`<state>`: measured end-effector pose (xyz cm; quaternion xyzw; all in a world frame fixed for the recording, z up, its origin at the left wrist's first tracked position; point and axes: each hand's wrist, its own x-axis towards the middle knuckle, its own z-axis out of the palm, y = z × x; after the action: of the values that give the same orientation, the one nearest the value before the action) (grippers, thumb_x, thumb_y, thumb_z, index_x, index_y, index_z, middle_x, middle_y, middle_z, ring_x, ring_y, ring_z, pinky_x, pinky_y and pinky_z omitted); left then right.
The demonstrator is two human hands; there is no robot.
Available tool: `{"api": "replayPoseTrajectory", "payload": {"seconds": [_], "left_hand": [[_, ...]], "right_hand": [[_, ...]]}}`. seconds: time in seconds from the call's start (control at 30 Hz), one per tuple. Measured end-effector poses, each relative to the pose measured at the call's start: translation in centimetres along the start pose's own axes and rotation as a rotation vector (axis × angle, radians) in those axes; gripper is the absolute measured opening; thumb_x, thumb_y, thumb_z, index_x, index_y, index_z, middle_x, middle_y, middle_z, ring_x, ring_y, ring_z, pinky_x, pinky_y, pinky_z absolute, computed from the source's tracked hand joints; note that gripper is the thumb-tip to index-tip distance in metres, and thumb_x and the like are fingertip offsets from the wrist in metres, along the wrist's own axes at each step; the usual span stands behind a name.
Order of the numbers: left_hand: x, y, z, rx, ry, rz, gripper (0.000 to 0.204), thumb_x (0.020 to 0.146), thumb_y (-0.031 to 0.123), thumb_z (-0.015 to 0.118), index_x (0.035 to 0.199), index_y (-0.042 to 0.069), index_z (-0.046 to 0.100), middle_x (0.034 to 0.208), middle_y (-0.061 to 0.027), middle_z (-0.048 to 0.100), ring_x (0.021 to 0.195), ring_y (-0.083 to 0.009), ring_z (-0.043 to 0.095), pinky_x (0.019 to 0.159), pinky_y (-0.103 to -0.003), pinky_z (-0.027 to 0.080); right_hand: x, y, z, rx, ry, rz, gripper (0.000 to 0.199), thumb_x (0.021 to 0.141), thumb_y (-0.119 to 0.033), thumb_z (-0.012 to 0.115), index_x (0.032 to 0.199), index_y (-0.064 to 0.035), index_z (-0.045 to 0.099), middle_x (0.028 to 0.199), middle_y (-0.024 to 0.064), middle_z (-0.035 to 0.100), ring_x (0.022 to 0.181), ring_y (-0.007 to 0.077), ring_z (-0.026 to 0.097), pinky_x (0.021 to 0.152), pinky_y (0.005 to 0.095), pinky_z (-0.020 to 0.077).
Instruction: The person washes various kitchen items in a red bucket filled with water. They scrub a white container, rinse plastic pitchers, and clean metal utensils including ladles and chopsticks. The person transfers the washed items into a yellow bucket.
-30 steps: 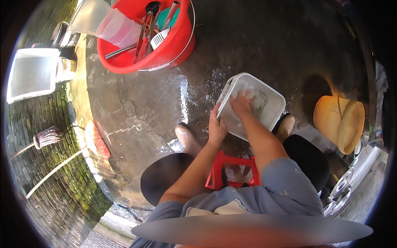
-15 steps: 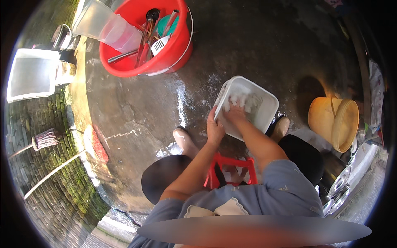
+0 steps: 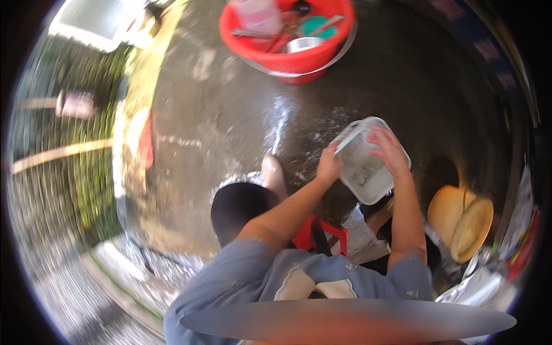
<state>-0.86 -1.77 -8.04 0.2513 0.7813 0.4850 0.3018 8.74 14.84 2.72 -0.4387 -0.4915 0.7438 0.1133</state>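
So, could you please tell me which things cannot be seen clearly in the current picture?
All in the head view:
Left hand: some fingers hidden behind the white tub.
Dark marks inside the tub: too small and blurred to identify.
Red bucket: far rim cut off by the upper edge.
Mop head: strands smeared by blur.
Red stool: partly hidden by the blue-gray shirt.

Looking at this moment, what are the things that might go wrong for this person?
The white tub might slip or tip: the left hand grips only its rim, while the right hand has its fingers spread over the opening, and I cannot tell if it gives any support.

The floor shines with wet patches, some close to the light-coloured boot, so a foot could slide if the person stands or shifts.
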Motion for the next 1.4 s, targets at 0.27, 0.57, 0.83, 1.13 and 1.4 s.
{"api": "replayPoseTrajectory", "payload": {"seconds": [0.27,0.57,0.83,1.13,1.4], "left_hand": [[1.8,0.1,-1.9,0.170,-0.076,-0.102,0.033,0.078,0.020,0.061,0.109,0.008,0.063,0.103,-0.0247,0.058,0.098,-0.0389,0.058,0.089,-0.042,0.047],[5.8,-6.0,-12.0,-0.432,0.290,-0.463,0.037,0.075,-0.001,0.068,0.111,0.004,0.062,0.098,-0.0113,0.066,0.087,-0.0203,0.063,0.079,-0.033,0.052],[1.7,-14.1,-26.0,-0.750,1.042,-0.592,0.024,0.077,0.006,0.053,0.096,-0.002,0.066,0.091,-0.0109,0.066,0.079,-0.0216,0.062,0.069,-0.034,0.050],[1.7,-8.0,-25.0,-1.133,0.874,-0.990,0.046,0.089,0.025,0.048,0.131,0.006,0.046,0.135,-0.0168,0.044,0.122,-0.0251,0.043,0.098,-0.044,0.039],[-0.8,14.8,-24.2,-1.332,0.293,-0.604,0.075,0.087,0.022,0.058,0.145,0.006,0.013,0.146,-0.0138,0.017,0.135,-0.0373,0.022,0.108,-0.048,0.029]], "right_hand": [[-7.7,6.6,-4.1,-1.381,0.281,-0.488,0.029,0.085,-0.017,0.059,0.112,-0.0068,0.060,0.122,0.0168,0.053,0.110,0.0345,0.052,0.094,0.0415,0.0422],[-12.5,5.7,-3.0,-1.284,0.259,-0.569,0.024,0.083,-0.014,0.060,0.105,-0.0039,0.062,0.113,0.0154,0.056,0.108,0.0322,0.053,0.096,0.0388,0.0416],[-18.4,-3.6,5.7,-0.898,0.074,-0.435,0.023,0.086,-0.010,0.059,0.108,-0.0039,0.062,0.102,0.0111,0.063,0.096,0.0198,0.062,0.076,0.0275,0.0508],[-10.7,6.3,5.9,-1.547,-0.300,-0.220,0.039,0.088,-0.027,0.052,0.121,-0.0074,0.056,0.117,0.0157,0.059,0.111,0.0307,0.055,0.096,0.0429,0.0421],[-4.7,2.5,8.8,-1.493,-0.220,-0.572,0.039,0.083,-0.025,0.060,0.119,-0.0124,0.055,0.115,0.0120,0.055,0.109,0.0308,0.053,0.093,0.0440,0.0450]]}}
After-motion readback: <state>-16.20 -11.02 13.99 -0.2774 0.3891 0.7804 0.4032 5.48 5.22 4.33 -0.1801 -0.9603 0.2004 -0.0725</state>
